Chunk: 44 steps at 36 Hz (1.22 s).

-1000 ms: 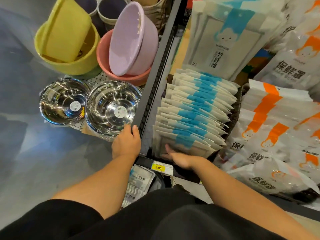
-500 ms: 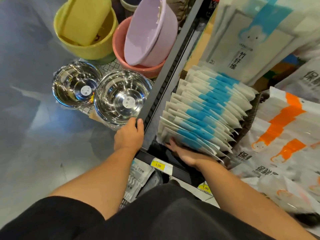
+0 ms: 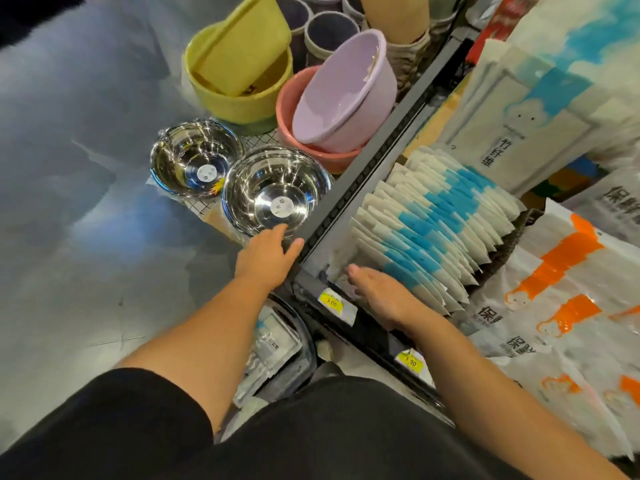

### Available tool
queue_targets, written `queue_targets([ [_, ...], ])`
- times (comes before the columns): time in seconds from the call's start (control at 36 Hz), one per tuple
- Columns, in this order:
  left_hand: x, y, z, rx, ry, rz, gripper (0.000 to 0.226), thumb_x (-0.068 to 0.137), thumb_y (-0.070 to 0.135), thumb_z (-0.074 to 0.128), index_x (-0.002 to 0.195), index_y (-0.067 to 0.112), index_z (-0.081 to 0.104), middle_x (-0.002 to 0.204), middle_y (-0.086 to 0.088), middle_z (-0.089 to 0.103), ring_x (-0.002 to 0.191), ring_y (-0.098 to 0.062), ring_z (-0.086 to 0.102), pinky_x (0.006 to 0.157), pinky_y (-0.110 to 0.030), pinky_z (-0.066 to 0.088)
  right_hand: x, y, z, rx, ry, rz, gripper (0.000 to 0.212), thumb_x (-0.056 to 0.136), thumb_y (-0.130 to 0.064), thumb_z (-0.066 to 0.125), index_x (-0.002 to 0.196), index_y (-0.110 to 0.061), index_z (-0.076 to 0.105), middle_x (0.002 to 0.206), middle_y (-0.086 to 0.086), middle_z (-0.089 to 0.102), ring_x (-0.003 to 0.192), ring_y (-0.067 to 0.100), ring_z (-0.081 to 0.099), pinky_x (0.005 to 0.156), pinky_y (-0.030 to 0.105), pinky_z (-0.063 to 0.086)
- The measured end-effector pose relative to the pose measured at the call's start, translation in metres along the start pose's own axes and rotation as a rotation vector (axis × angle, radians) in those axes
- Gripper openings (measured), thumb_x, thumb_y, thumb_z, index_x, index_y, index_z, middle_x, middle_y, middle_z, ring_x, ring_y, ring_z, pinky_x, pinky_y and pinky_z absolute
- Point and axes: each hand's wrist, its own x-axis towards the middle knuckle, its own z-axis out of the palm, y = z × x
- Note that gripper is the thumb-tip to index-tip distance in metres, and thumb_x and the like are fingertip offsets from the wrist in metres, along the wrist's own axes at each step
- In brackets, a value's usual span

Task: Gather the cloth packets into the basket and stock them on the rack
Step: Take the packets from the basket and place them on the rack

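A row of white cloth packets with blue bands (image 3: 433, 216) stands upright on the rack shelf (image 3: 367, 327), leaning back to the right. My right hand (image 3: 384, 296) lies flat against the front packet of the row, thumb up, fingertips hidden by the packets. My left hand (image 3: 268, 252) rests on the rack's grey upright (image 3: 363, 168); its thumb is on the rail and its fingers reach to a steel bowl's rim. Below the shelf, a dark basket (image 3: 308, 344) holds a few more packets (image 3: 273, 341), partly hidden by my arm and lap.
Two steel bowls (image 3: 277, 192) sit on a wire grid left of the upright, with yellow, pink and lilac plastic basins (image 3: 343, 91) behind. Orange-printed bags (image 3: 568, 271) lie right of the row, large white packs (image 3: 519, 112) behind it. Yellow price tags (image 3: 331, 302) mark the shelf edge.
My right hand has slid from under the front packet to lie flat against it, and the row leans further back. My left hand has stayed at the upright, fingers now straighter.
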Motion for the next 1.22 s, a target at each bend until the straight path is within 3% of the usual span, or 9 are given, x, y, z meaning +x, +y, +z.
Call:
queue_targets([
  [0.08,-0.026,-0.038,-0.004,-0.001,0.009,-0.026,0.074,0.092,0.073,0.038,0.153,0.033,0.028,0.154,0.0,0.039,0.137,-0.03,0.041,0.104,-0.055,0.041,0.001,-0.014,0.008,0.016,0.148,-0.071,0.037,0.104,-0.053,0.042,0.122,-0.028,0.064,0.125,-0.004,0.065,0.118,0.02,0.059,0.107,0.042,0.044],
  [0.22,-0.079,-0.118,-0.005,0.116,0.005,-0.098,0.077,0.093,0.072,0.038,0.157,0.033,0.021,0.164,0.0,0.022,0.146,-0.027,0.028,0.111,-0.055,0.035,0.003,-0.047,0.036,-0.21,0.323,-0.199,0.051,0.102,-0.046,0.05,0.147,-0.021,0.049,0.142,0.003,0.056,0.126,0.02,0.053,0.099,0.032,0.04],
  [0.42,-0.171,-0.231,0.003,0.128,0.036,-0.36,0.079,0.095,0.069,0.037,0.159,0.03,0.012,0.167,-0.001,0.01,0.149,-0.028,0.023,0.116,-0.05,0.029,0.023,-0.075,0.095,-0.764,0.336,-0.4,0.066,0.098,-0.048,0.056,0.152,-0.013,0.038,0.161,0.01,0.032,0.149,0.027,0.026,0.122,0.042,0.023],
  [0.72,-0.243,-0.321,0.06,0.055,0.123,-0.569,0.08,0.096,0.066,0.036,0.159,0.023,0.011,0.166,-0.007,0.013,0.15,-0.03,0.017,0.117,-0.052,0.023,0.071,-0.076,0.212,-1.229,0.078,-0.652,0.065,0.096,-0.045,0.06,0.148,-0.008,0.046,0.155,0.016,0.041,0.147,0.033,0.031,0.123,0.042,0.02],
  [0.89,-0.225,-0.347,0.136,-0.023,0.084,-0.632,0.078,0.097,0.063,0.035,0.16,0.024,0.009,0.166,-0.005,0.012,0.151,-0.028,0.015,0.118,-0.051,0.019,0.142,-0.03,0.277,-1.377,-0.161,-0.566,0.071,0.102,-0.049,0.048,0.159,-0.015,0.022,0.167,0.008,0.018,0.153,0.027,0.016,0.125,0.038,0.01],
  [0.94,-0.212,-0.356,0.167,-0.052,0.07,-0.642,0.077,0.098,0.061,0.035,0.16,0.023,0.01,0.167,-0.003,0.01,0.151,-0.028,0.013,0.119,-0.048,0.018,0.166,-0.007,0.297,-1.424,-0.217,-0.567,0.072,0.1,-0.048,0.055,0.156,-0.013,0.029,0.163,0.011,0.026,0.149,0.03,0.027,0.122,0.04,0.018],
  [1.03,-0.19,-0.369,0.221,-0.07,0.061,-0.642,0.075,0.099,0.059,0.038,0.159,0.023,0.013,0.166,-0.002,0.013,0.151,-0.027,0.014,0.118,-0.049,0.023,0.21,0.045,0.32,-1.392,-0.247,-0.645,0.069,0.086,-0.041,0.073,0.14,-0.005,0.053,0.145,0.021,0.052,0.123,0.039,0.055,0.102,0.048,0.048],
  [1.11,-0.164,-0.387,0.277,-0.042,0.034,-0.606,0.075,0.098,0.056,0.043,0.158,0.019,0.02,0.163,-0.005,0.023,0.148,-0.03,0.023,0.115,-0.052,0.029,0.25,0.093,0.345,-1.45,-0.289,-0.607,0.071,0.085,-0.043,0.07,0.139,-0.001,0.052,0.143,0.025,0.052,0.119,0.044,0.056,0.092,0.052,0.052],
  [1.22,-0.13,-0.413,0.353,-0.041,0.02,-0.586,0.074,0.097,0.052,0.049,0.156,0.015,0.025,0.161,-0.009,0.028,0.147,-0.034,0.026,0.112,-0.055,0.033,0.304,0.155,0.381,-1.468,-0.351,-0.531,0.072,0.088,-0.045,0.067,0.143,-0.003,0.048,0.149,0.023,0.045,0.124,0.045,0.052,0.093,0.051,0.051],
])
